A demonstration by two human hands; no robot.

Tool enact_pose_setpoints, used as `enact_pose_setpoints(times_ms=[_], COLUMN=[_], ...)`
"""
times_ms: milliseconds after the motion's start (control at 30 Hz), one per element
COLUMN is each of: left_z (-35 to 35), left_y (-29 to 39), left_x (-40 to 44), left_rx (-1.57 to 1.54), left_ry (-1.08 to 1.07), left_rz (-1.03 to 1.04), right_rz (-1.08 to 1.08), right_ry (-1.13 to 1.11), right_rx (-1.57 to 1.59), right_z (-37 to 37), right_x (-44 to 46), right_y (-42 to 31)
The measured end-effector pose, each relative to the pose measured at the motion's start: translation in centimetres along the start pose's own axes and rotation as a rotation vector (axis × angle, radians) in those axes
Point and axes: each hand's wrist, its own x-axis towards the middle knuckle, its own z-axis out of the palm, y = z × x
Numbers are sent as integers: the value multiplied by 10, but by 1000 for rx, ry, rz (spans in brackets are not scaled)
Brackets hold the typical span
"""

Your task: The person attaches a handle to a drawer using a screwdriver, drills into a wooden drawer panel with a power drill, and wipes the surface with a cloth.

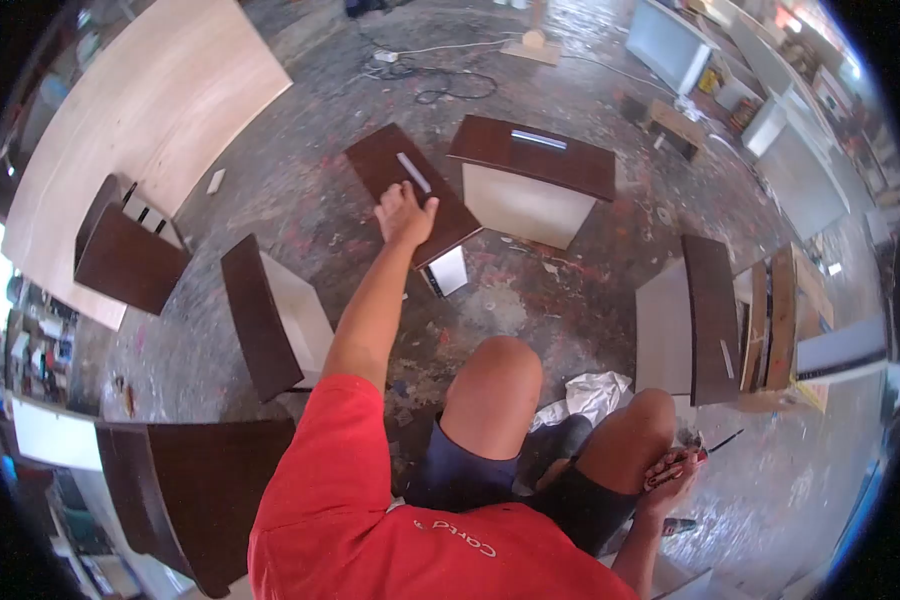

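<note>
My left hand [406, 214] reaches forward and lies on the dark brown front of a drawer [378, 160]. Its thumb is apart from the fingers, and the fingertips touch the lower end of a silver handle [414, 173] on that front. Part of the drawer's white body [448, 270] shows below the front. Beside my right knee, my right hand [673, 484] is closed around the red handle of a screwdriver [722, 442], its thin dark shaft pointing up and right. Some of its fingers are hidden.
Another drawer [533, 160] stands just right of the touched one. More brown-fronted drawers stand at left [260, 320] and right [710, 320]. A large plywood sheet [170, 100] is at upper left. A black cable [455, 85] and crumpled silver wrapping [595, 395] lie on the floor.
</note>
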Motion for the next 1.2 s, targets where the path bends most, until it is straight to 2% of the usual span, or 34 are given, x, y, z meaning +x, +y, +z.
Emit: enact_pose_setpoints(times_ms=[100, 200, 433, 567, 767, 800, 900, 967, 1000, 1100, 1200], left_z=[-5, -17, -22, -30, -50, -59, -88, -103, -112, -135, -149], left_y=[4, 9, 7, 9, -31, -39, -79, -118, -140, -205, -251], left_x=[-17, -38, -83, -135, -203, -215, -255, -278, -285, -298, -289], left_rx=[41, -97, -74, -29, -179, -158, -3, 40, 87, 231, 114], left_ry=[-151, -297, -305, -296, -243, -256, -112, 60, 75, 107, -120], left_rz=[68, -9, 16, 126, 330, 313, 221, 17, -101, -455, -790], right_rz=[20, 47, 53, 104, 141, 139, 150, 174, 200, 251, 227], right_ry=[-60, -168, -201, -180, -205, -190, -180, -223, -247, -255, -142], right_rx=[22, 20, 85, 48, 65, 65, 82, 117, 137, 171, 180], right_z=[3, -2, 11, 7, 4, 3, -3, -11, -16, -32, -21], right_x=[2, 5, 0, 9, 12, 11, 11, 13, 17, 22, 19], right_y=[6, 9, 3, 12, 16, 15, 14, 11, 11, 10, 3])
